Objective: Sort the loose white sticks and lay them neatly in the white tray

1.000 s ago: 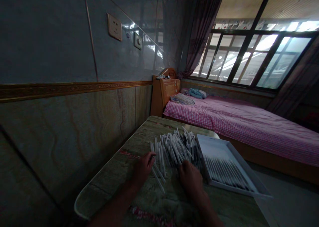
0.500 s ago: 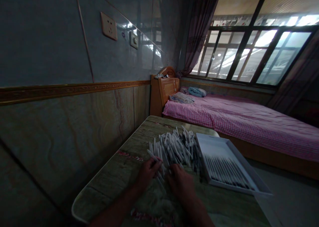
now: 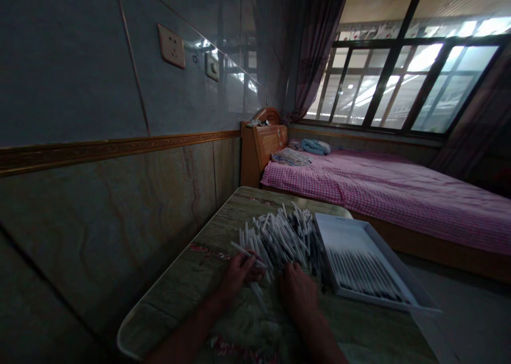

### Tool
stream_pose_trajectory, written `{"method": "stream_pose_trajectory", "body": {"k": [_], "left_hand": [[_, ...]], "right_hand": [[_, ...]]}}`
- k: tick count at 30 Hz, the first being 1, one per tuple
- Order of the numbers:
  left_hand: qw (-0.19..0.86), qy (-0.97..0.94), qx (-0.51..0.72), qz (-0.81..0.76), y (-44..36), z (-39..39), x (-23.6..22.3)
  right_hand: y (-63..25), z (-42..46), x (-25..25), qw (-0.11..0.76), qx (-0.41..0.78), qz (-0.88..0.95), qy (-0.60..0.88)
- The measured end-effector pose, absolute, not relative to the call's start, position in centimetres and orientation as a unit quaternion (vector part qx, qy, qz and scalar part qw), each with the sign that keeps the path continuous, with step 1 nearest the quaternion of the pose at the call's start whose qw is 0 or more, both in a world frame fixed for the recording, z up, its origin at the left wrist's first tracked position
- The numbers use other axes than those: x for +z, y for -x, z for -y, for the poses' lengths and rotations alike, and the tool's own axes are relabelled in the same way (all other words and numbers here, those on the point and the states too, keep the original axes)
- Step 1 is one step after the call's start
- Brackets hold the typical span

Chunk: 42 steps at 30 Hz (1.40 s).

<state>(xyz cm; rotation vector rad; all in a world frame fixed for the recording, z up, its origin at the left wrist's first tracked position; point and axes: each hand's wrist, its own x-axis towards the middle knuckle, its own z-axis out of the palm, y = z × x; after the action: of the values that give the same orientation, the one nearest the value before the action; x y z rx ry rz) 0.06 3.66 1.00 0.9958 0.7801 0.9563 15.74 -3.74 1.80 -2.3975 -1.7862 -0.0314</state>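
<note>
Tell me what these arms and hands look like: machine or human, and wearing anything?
Human. The left hand and right hand look ungloved, and the forearms are bare where they show: no sleeves, watch or cables visible. It's too dim to rule out small rings.

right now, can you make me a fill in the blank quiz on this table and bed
A white stick juts from the ____ hand.
In the picture, the tray lies to the ____ of the loose pile.
Of pile and tray, only the ____ holds neatly lined-up sticks.
The bed cover is mostly ____.

Missing words: left; right; tray; pink
</note>
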Motion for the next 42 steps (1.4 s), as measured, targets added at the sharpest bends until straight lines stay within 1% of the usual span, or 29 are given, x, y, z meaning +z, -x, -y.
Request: {"method": "stream_pose_trajectory", "body": {"k": [4,6,8,13,16,20,33,36,39,42], "left_hand": [[0.717,-0.39,0.462,-0.347,0.1,-4.2,0.8],[0.726,-0.355,0.482,-0.34,0.2,-4.5,0.7],[0.733,-0.321,0.5,-0.332,0.2,-4.8,0.7],[0.738,-0.23,0.536,-0.341,0.4,-5.3,0.9],[0.739,-0.199,0.549,-0.336,0.5,-5.4,1.1],[0.746,-0.187,0.55,-0.325,0.7,-5.6,1.2],[0.754,-0.166,0.547,-0.325,0.8,-5.7,1.6],[0.739,-0.206,0.548,-0.335,0.9,-5.7,1.3],[0.689,-0.293,0.554,-0.364,0.9,-5.5,0.9],[0.672,-0.363,0.529,-0.37,0.9,-5.0,1.0]], "right_hand": [[-16.2,3.9,1.6,0.1,-0.02,0.583,0.806],[-16.4,4.0,1.3,0.128,-0.018,0.579,0.805],[-16.6,4.0,0.7,0.18,-0.015,0.592,0.786],[-16.6,4.1,-0.8,0.347,0.013,0.652,0.674],[-16.5,4.1,-0.9,0.393,0.036,0.663,0.637],[-16.4,4.2,-0.7,0.393,0.049,0.661,0.637],[-16.4,4.2,-0.3,0.352,0.061,0.671,0.65],[-16.4,4.2,-0.3,0.351,0.044,0.666,0.657],[-16.6,4.4,-0.2,0.334,0.004,0.667,0.666],[-16.9,4.6,0.2,0.329,-0.009,0.678,0.657]]}}
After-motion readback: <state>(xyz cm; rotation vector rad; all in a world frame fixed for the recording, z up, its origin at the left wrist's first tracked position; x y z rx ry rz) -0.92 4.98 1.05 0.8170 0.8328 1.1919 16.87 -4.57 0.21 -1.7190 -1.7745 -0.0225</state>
